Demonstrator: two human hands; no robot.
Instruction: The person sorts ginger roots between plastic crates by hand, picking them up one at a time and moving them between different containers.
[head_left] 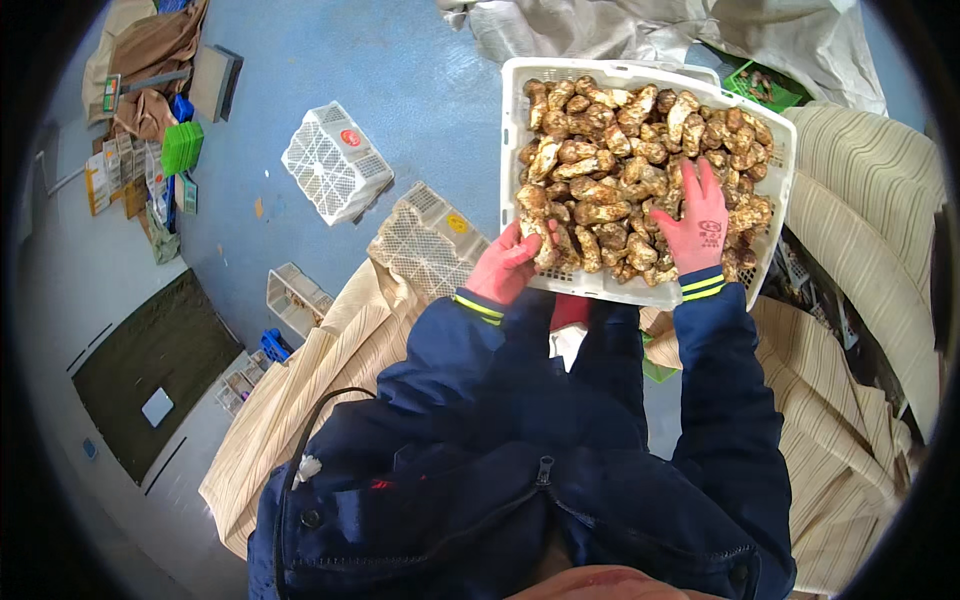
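Observation:
A white plastic crate (512, 130) in front of me is heaped with mushrooms (605, 190), pale stubby stems with brown patches and dirt on them. At its near left corner my left hand (503, 266), in a pink glove, is closed with thumb and fingers around a mushroom (543, 243). My right hand (697, 228), gloved the same way, lies over the right part of the heap. Its fingers are stretched out and the thumb is apart, touching the mushrooms; nothing shows in its grip, though the palm side is hidden.
Upside-down white basket (338, 165) and another pale basket (425, 240) sit on the blue floor (400, 70) to the left. A smaller white bin (297, 302) stands nearer. Striped cloth (860, 200) drapes at right. A green basket (765, 85) lies behind the crate, beside grey sheeting (600, 28).

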